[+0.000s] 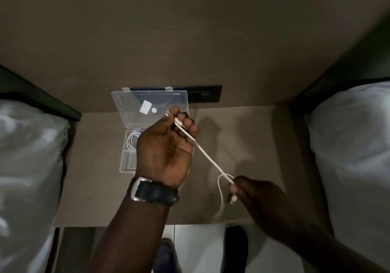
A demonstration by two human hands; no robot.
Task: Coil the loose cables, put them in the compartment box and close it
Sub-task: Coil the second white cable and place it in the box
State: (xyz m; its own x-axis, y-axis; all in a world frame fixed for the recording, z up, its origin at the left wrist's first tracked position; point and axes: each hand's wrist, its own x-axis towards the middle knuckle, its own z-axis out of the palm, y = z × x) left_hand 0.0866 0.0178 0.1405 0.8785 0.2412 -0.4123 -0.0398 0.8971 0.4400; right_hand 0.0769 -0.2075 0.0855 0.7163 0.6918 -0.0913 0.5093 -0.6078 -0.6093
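A white cable (pixel 211 158) stretches taut between my two hands above the bedside table (pixel 249 137). My left hand (pixel 166 146) grips one end with curled fingers, the plug poking out past them. My right hand (pixel 259 194) pinches the cable near its other plug, which dangles below; a loop hangs down beside it. The clear compartment box (pixel 126 156) lies on the table behind my left hand, its lid (pixel 147 108) open and leaning back against the wall. A coiled white cable (pixel 132 140) sits in one compartment. My left hand hides much of the box.
White pillows on beds flank the table at the left (pixel 29 158) and right (pixel 354 146). A dark socket panel (pixel 202 96) is on the wall behind the lid. Below the table's front edge are floor tiles and my shoes (pixel 166 253).
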